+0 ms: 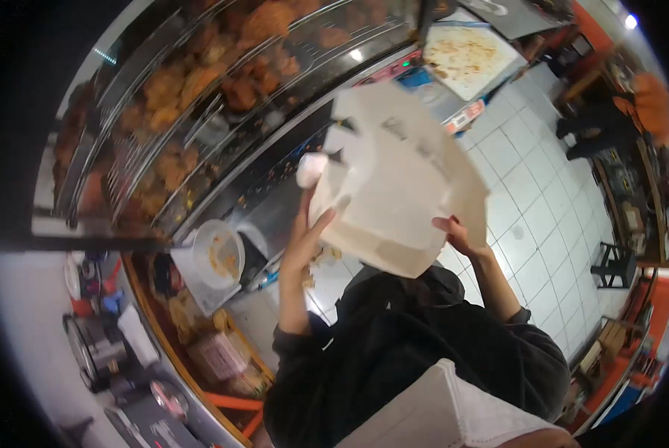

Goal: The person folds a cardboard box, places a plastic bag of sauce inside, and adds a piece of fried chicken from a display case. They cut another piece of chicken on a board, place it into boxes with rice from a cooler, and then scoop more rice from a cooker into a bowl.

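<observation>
A white cardboard food box [398, 179], partly unfolded with dark printing on one panel, is held up in front of my body. My left hand [303, 243] grips its left edge, thumb on the inner face. A small white wad [312, 170] shows at the tips of my left fingers; I cannot make out what it is. On the opposite edge, my right hand [463, 235] is closed with the thumb on the inside and the other fingers mostly hidden behind the cardboard. Flaps stick out at the box's upper left.
A lit display case [200, 82] with fried chicken on wire racks stands at the upper left. Below it sits a white round tub [218, 254] with crumbs. A crumb-covered white tray [472, 60] lies beyond. Another person [626, 112] in orange is at the far right, near a black stool [613, 265].
</observation>
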The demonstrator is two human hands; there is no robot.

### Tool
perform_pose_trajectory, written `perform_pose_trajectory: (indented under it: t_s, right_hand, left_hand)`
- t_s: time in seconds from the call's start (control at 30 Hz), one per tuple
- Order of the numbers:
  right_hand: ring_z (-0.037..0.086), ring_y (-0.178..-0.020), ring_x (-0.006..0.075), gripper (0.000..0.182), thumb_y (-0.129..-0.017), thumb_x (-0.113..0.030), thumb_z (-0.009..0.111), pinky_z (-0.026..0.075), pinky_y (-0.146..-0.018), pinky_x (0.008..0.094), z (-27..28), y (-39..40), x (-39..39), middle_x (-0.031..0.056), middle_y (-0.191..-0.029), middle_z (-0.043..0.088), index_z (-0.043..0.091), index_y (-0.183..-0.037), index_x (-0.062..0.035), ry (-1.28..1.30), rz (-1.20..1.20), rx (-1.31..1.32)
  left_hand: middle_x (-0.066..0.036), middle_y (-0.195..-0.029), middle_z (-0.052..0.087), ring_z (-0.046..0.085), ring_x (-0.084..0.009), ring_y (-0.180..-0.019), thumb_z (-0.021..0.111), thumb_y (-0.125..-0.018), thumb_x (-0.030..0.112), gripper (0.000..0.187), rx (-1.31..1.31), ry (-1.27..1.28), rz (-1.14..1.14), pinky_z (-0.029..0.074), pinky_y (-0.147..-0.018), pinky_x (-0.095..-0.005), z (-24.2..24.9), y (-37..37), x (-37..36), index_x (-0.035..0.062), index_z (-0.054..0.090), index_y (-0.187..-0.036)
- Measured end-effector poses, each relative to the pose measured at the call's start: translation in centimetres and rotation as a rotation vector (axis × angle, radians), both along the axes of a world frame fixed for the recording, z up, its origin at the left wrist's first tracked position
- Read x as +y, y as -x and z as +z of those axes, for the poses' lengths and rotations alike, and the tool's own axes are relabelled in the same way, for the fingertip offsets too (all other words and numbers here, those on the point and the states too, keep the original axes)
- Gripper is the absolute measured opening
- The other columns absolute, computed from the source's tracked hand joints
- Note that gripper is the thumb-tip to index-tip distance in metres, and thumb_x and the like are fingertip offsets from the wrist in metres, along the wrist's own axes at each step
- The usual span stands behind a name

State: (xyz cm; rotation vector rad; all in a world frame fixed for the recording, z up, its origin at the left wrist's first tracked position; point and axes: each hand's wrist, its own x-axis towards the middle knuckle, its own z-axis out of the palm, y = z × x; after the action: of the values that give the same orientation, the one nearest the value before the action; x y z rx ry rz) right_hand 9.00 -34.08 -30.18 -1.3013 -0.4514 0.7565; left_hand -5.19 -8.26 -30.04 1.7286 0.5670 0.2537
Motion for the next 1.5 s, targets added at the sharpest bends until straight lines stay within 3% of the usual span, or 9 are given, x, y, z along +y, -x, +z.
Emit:
perform_pose_trajectory:
  t_s: [0.13, 0.27, 0.4, 0.6, 0.87, 1.07, 1.2, 1.3, 1.5]
  right_hand:
    - [0.052, -0.096, 0.0124, 0.055, -0.078, -0.013, 0.065, 0.042, -0.077, 0.0239, 1.4, -1.3, 0.3, 0.0063, -0.112, 0.053, 0.042, -0.127, 0.0000, 0.028, 0.058, -0.344]
    - [0.045, -0.105, 0.0150, 0.057, -0.075, -0.014, 0.069, 0.037, -0.090, 0.0303, 2.3, -0.9, 0.5, 0.0081, -0.116, 0.049, 0.043, -0.123, -0.0007, 0.043, -0.115, -0.255]
    - [0.050, -0.103, 0.0243, 0.054, -0.067, -0.013, 0.072, 0.040, -0.087, 0.0351, 0.5, -0.2, 0.4, 0.0142, -0.117, 0.047, 0.049, -0.115, -0.0021, 0.142, -0.856, -1.119]
    - [0.053, -0.103, 0.0254, 0.054, -0.079, 0.001, 0.057, 0.042, -0.091, 0.0353, -1.8, 1.2, 4.8, 0.0139, -0.124, 0.047, 0.045, -0.131, -0.0102, 0.444, 0.018, -1.215]
    - [0.060, -0.085, 0.0233, 0.020, -0.075, -0.006, 0.057, 0.050, -0.074, 0.0320, 6.9, -1.7, 5.1, 0.0060, -0.092, 0.060, 0.063, -0.095, -0.0060, 0.030, 0.816, -1.246]
    - [0.060, -0.093, 0.0198, 0.023, -0.074, -0.013, 0.056, 0.050, -0.081, 0.0317, 2.2, 3.4, 7.2, 0.0048, -0.102, 0.060, 0.062, -0.096, -0.0093, 0.148, 0.729, -2.119]
    - [0.063, -0.085, 0.0222, 0.016, -0.077, -0.004, 0.061, 0.051, -0.076, 0.0344, 5.4, 2.0, 11.7, 0.0072, -0.099, 0.064, 0.064, -0.093, -0.0049, -0.280, 0.863, -1.055]
    - [0.061, -0.092, 0.0228, 0.016, -0.078, 0.001, 0.059, 0.050, -0.077, 0.0322, 6.6, -1.8, 16.6, 0.0109, -0.102, 0.064, 0.064, -0.091, -0.0044, 0.010, 0.580, -0.909]
    - [0.050, -0.111, 0.0254, 0.050, -0.074, -0.002, 0.060, 0.041, -0.096, 0.0382, -8.9, -7.8, 28.3, 0.0100, -0.117, 0.051, 0.047, -0.121, -0.0133, -0.090, 0.624, -2.016]
  left_hand:
    - [-0.013, -0.126, 0.050, 0.049, -0.0209, -0.116, 0.063, -0.081, 0.017, 0.064, 0.061, 1.159, -0.178, 0.043, -0.093, -0.0328, -11.0, 5.7, 1.7, -0.0024, 0.033, -0.134]
    - [-0.013, -0.121, 0.053, 0.054, -0.0181, -0.108, 0.064, -0.083, 0.025, 0.064, 0.182, 0.871, 0.024, 0.046, -0.087, -0.0304, -13.1, 5.3, -0.9, -0.0044, 0.034, -0.131]
    - [-0.006, -0.100, 0.058, 0.056, -0.0100, -0.082, 0.070, -0.079, 0.027, 0.062, 0.350, 0.465, -0.003, 0.045, -0.065, -0.0236, -7.0, 2.1, -3.1, -0.0009, 0.040, -0.125]
    - [-0.007, -0.095, 0.059, 0.056, -0.0136, -0.081, 0.080, -0.068, 0.029, 0.069, 0.227, 0.174, -0.416, 0.046, -0.071, -0.0274, -1.2, -0.3, -9.6, 0.0001, 0.045, -0.120]
    - [-0.015, -0.100, 0.063, 0.062, -0.0244, -0.090, 0.079, -0.066, 0.034, 0.073, 0.154, 0.160, -0.295, 0.047, -0.080, -0.0327, -3.2, 2.7, -8.3, 0.0021, 0.046, -0.123]
    - [-0.015, -0.101, 0.062, 0.061, -0.0243, -0.090, 0.073, -0.072, 0.026, 0.066, 0.046, 0.205, 0.025, 0.047, -0.080, -0.0325, -5.7, 4.9, -9.7, 0.0031, 0.041, -0.126]
    - [-0.011, -0.115, 0.054, 0.053, -0.0169, -0.103, 0.060, -0.081, 0.015, 0.055, -0.106, 0.325, 0.239, 0.042, -0.090, -0.0309, -9.8, 9.4, -6.5, -0.0021, 0.038, -0.129]
    - [-0.011, -0.126, 0.047, 0.047, -0.0198, -0.115, 0.054, -0.082, 0.011, 0.057, -0.134, 0.301, 0.650, 0.035, -0.099, -0.0317, -12.2, 15.3, -5.2, -0.0024, 0.032, -0.132]
    - [-0.013, -0.117, 0.052, 0.051, -0.0213, -0.108, 0.053, -0.082, 0.018, 0.051, -0.184, 0.547, 0.955, 0.042, -0.090, -0.0328, -11.2, 19.9, -5.0, -0.0016, 0.039, -0.127]
